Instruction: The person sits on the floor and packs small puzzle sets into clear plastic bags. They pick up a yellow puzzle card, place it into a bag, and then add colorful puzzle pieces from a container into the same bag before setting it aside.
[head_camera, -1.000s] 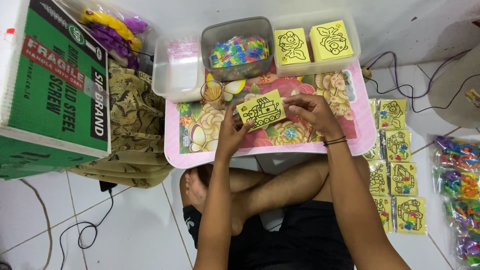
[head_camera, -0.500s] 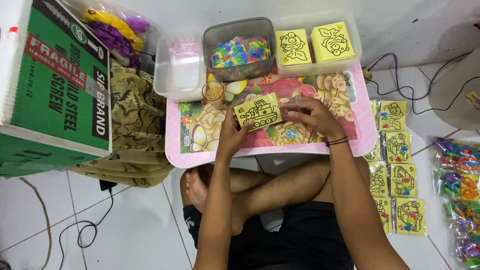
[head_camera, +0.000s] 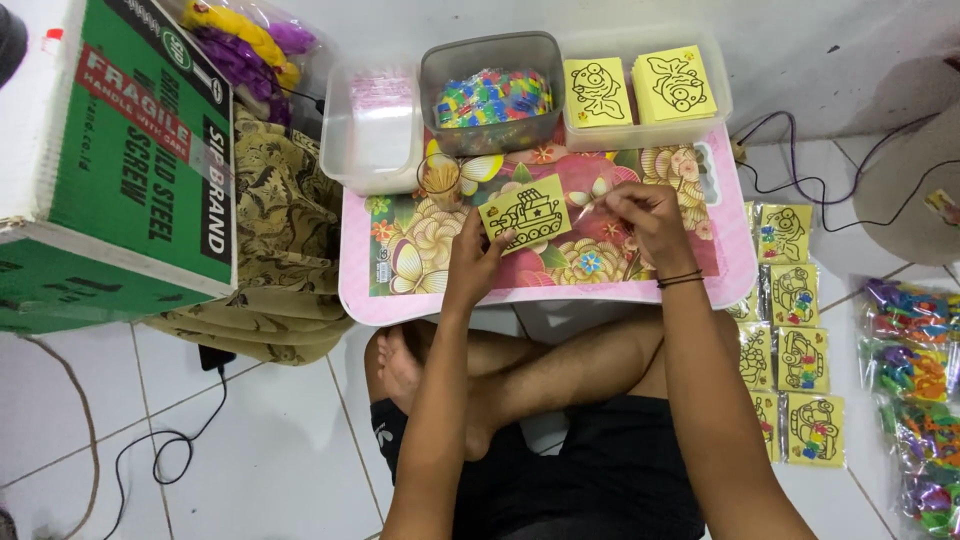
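Your left hand (head_camera: 478, 262) fingers grip the yellow tank card (head_camera: 526, 214) by its lower left corner, above the pink tabletop (head_camera: 400, 290); your right hand (head_camera: 640, 212) pinches shut just right of the card's long, slightly tilted edge.

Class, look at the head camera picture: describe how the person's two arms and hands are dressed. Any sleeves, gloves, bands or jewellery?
Both arms are bare from hand to upper arm, with no sleeves in view. The left hand wears no glove, ring or band that shows. The right hand is also ungloved; thin dark bands circle its wrist. No watch is visible on either wrist.
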